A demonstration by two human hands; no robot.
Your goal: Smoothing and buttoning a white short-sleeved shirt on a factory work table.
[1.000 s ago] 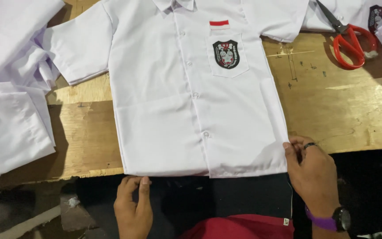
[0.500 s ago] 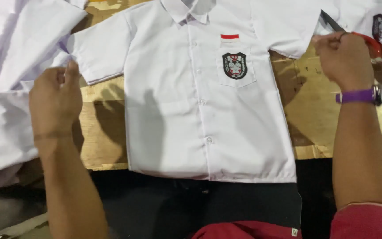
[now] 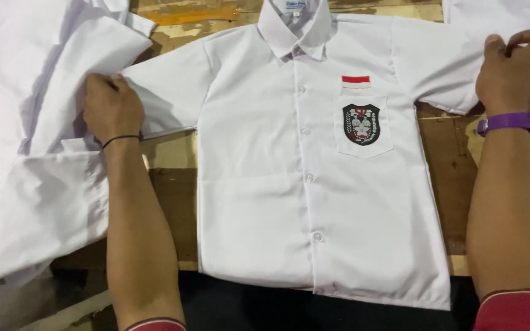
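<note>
The white shirt (image 3: 314,202) lies flat and buttoned, front up, on the wooden table (image 3: 173,178). The left hand (image 3: 113,109) pinches the end of one short sleeve, and the right hand (image 3: 513,72) grips the end of the other sleeve. More white shirts (image 3: 29,153) lie beside the left hand.

Both arms outstretched, fingers (image 3: 113,86) curled

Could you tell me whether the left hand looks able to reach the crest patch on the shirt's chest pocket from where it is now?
Probably yes. The left hand rests at the sleeve end of the white shirt, and only flat cloth lies between it and the crest patch. The right hand is off at the other sleeve.
</note>
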